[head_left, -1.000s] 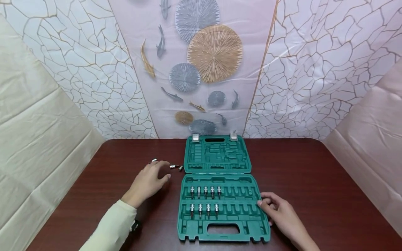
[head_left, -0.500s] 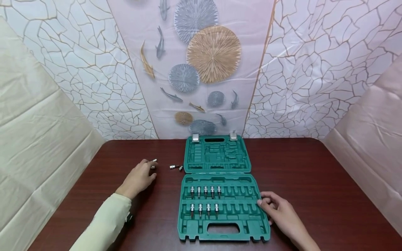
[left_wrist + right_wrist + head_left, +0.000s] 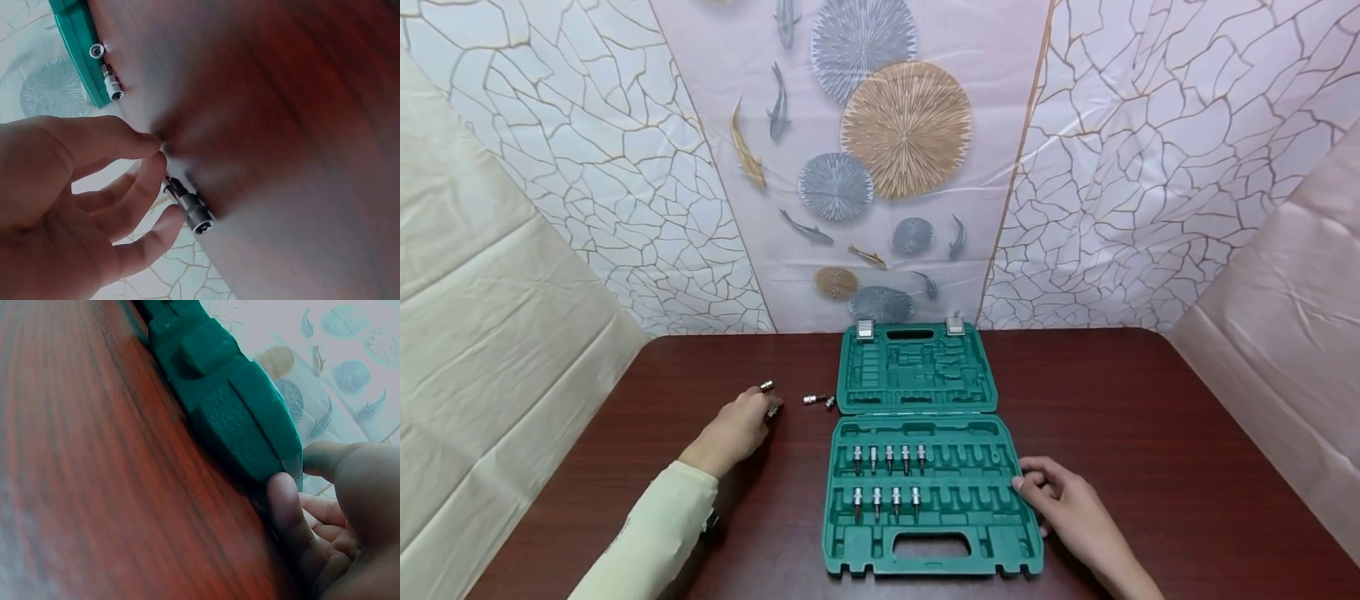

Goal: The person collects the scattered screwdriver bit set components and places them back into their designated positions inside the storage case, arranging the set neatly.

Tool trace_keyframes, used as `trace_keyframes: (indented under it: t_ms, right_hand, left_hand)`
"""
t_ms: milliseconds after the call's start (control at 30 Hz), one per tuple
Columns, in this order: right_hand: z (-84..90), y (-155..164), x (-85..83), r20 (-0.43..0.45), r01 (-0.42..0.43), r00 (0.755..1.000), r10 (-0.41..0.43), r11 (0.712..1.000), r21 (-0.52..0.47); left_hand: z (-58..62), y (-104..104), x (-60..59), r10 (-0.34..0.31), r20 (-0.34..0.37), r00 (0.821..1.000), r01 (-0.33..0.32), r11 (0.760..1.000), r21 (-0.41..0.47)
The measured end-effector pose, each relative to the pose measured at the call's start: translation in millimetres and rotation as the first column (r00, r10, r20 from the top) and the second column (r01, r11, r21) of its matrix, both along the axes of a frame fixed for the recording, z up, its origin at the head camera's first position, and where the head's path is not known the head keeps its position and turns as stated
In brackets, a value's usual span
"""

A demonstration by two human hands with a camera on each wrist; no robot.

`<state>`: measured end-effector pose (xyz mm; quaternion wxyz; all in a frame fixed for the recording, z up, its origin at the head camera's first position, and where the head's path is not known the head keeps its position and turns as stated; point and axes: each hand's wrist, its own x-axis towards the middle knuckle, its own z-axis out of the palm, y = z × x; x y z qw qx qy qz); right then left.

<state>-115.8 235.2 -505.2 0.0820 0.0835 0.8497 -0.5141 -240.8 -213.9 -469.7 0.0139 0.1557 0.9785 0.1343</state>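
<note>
The left hand [image 3: 735,429] is over the table left of the green socket case [image 3: 934,546]. Its thumb and forefinger meet on a small metal bit socket [image 3: 772,412], mostly hidden by the fingers in the left wrist view. Just beyond the fingertips lies another bit socket [image 3: 192,209]. The right hand [image 3: 1067,504] grips the case's right edge, thumb on the rim and fingers curled against the side wall [image 3: 244,431]. Several bit sockets [image 3: 889,458] stand in two rows in the case's near half.
Two more loose bit sockets [image 3: 814,400] lie by the case's left side, near the hinge. The case's raised lid [image 3: 917,400] with two metal latches stands open behind. A patterned cloth [image 3: 1075,167] hangs behind the dark red table [image 3: 1097,400].
The left hand moved left to the two farther bit sockets, then drew one slightly nearer between its fingertips. The right hand stays on the case edge. The view shifted slightly.
</note>
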Motion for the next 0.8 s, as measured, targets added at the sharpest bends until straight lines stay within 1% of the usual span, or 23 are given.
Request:
trace_keyframes:
  t_ms: [167, 267, 333, 467, 533, 600, 667, 733, 800]
  right_hand:
    - [0.2, 0.1, 0.6, -0.006, -0.005, 1.0, 0.005, 1.0, -0.003]
    - [0.0, 0.5, 0.8, 0.0, -0.001, 1.0, 0.001, 1.0, -0.007]
    - [-0.1, 0.6, 0.9, -0.002, -0.001, 1.0, 0.001, 1.0, -0.005]
    - [-0.4, 0.6, 0.6, -0.005, -0.001, 1.0, 0.001, 1.0, -0.004]
    - [-0.4, 0.4, 0.4, -0.005, -0.001, 1.0, 0.001, 1.0, -0.007]
    - [-0.3, 0.3, 0.5, -0.008, -0.007, 1.0, 0.007, 1.0, -0.007]
    - [-0.1, 0.2, 0.7, -0.008, -0.006, 1.0, 0.006, 1.0, -0.01]
    - [0.0, 0.6, 0.6, -0.011, -0.008, 1.0, 0.008, 1.0, -0.011]
    - [-0.7, 0.6, 0.7, -0.008, -0.006, 1.0, 0.006, 1.0, -0.013]
  left_hand:
    - [3.3, 1.6, -0.6, -0.014, 0.036, 0.999, 0.014, 1.0, -0.01]
    - [4.7, 2.5, 0.1, -0.022, 0.031, 0.999, 0.023, 0.999, -0.042]
    - [4.4, 2.8, 0.6, -0.023, 0.013, 1.0, 0.024, 0.997, -0.076]
    - [3.0, 3.5, 3.0, -0.012, 0.004, 1.0, 0.012, 0.989, -0.15]
    - [2.5, 4.0, 4.8, -0.013, -0.005, 1.0, 0.012, 0.986, -0.168]
    - [1.9, 4.5, 6.2, -0.023, -0.027, 0.999, 0.018, 0.986, -0.166]
    - [1.7, 5.5, 7.6, -0.044, -0.074, 0.996, 0.032, 0.988, -0.148]
    - [1.7, 6.6, 8.8, -0.073, -0.131, 0.989, 0.056, 0.99, -0.131]
    - [1.1, 7.6, 10.3, -0.105, -0.185, 0.977, 0.086, 0.99, -0.111]
